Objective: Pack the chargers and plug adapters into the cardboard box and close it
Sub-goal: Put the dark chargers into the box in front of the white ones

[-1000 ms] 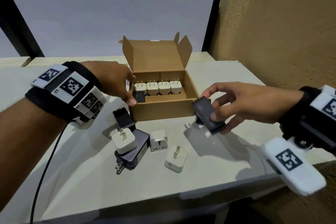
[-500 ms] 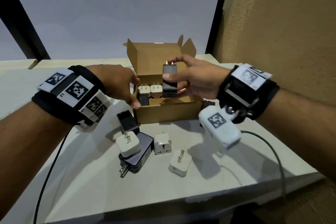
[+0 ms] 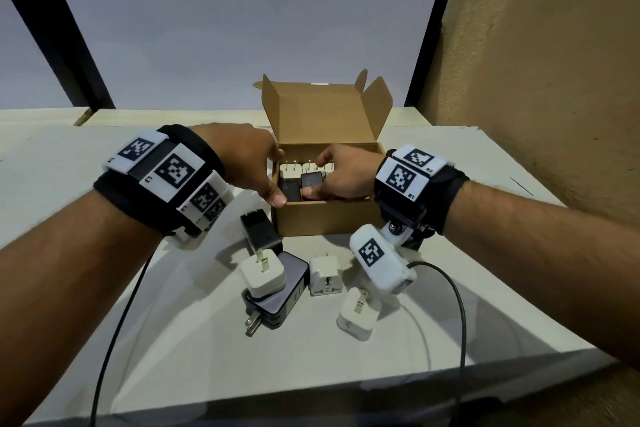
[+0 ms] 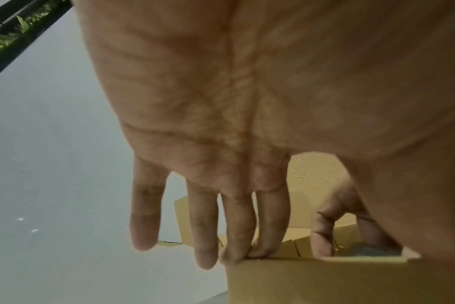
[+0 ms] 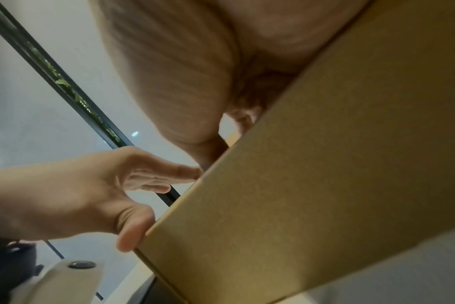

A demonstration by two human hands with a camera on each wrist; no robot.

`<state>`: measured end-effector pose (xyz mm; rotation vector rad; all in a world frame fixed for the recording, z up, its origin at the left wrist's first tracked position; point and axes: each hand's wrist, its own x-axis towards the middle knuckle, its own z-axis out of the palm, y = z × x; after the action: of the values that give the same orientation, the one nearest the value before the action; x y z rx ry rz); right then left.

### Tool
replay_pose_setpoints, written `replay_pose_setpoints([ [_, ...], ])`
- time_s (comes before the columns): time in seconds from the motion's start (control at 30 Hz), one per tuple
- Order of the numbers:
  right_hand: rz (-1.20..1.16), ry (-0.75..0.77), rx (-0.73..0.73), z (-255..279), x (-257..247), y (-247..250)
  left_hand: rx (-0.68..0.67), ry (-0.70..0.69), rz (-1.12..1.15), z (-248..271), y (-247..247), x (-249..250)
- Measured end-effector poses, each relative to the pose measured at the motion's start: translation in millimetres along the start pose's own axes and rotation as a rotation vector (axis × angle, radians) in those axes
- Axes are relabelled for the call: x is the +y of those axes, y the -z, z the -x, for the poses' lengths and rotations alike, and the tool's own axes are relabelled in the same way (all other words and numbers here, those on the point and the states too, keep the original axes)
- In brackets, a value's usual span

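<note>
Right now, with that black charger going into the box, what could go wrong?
The right hand pinches the black charger close against the white chargers standing prongs-up; it might snag or tip them. The left hand only steadies a corner of the cardboard box, which may slide if pushed. The wrist cable trails by the loose white charger on the table and could drag it.

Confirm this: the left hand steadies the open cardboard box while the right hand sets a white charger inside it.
Not quite. The charger in the right hand is black, as the head view shows. The left hand does steady the open cardboard box.
</note>
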<state>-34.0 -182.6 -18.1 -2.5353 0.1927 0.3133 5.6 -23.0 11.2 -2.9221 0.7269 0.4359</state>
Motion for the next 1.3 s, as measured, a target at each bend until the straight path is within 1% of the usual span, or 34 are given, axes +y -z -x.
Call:
replay_pose_setpoints([
  [0.13, 0.119, -0.001, -0.050, -6, -5, -2, -0.005, 0.002, -0.001, -2, -1, 0],
  [0.4, 0.215, 0.021, -0.022, -14, -1, -4, -0.004, 0.001, -0.016, -2, -1, 1],
  [0.57, 0.276, 0.064, -0.028, -10, -1, -1, -0.003, -0.003, -0.024, -3, -1, 0],
  [0.67, 0.374, 0.081, -0.033, -7, 1, 4, -0.010, -0.003, -0.033, -4, 0, 0],
  [0.73, 0.412, 0.093, 0.031, 0, 6, 12, -0.017, -0.008, -0.029, -3, 0, 1],
  [0.83, 0.240, 0.132, 0.108, 14, 25, 36, -0.036, -0.008, -0.029, -2, 0, 4],
  [0.93, 0.122, 0.101, 0.251, 22, 59, 59, -0.037, -0.005, -0.060, -1, 3, 5],
  [1.0, 0.091, 0.071, 0.361, 24, 79, 66, -0.038, 0.000, -0.068, -1, 4, 6],
  [1.03, 0.097, 0.052, 0.384, 26, 87, 67, -0.037, 0.001, -0.070, -1, 4, 6],
  [1.1, 0.130, 0.003, 0.342, 28, 99, 65, -0.038, 0.004, -0.074, -1, 3, 6],
  [1.2, 0.139, -0.126, 0.169, 30, 111, 55, -0.037, 0.006, -0.080, -2, 3, 6],
  [1.3, -0.066, -0.210, 0.029, 34, 114, 49, -0.035, 0.008, -0.076, -4, 2, 6],
])
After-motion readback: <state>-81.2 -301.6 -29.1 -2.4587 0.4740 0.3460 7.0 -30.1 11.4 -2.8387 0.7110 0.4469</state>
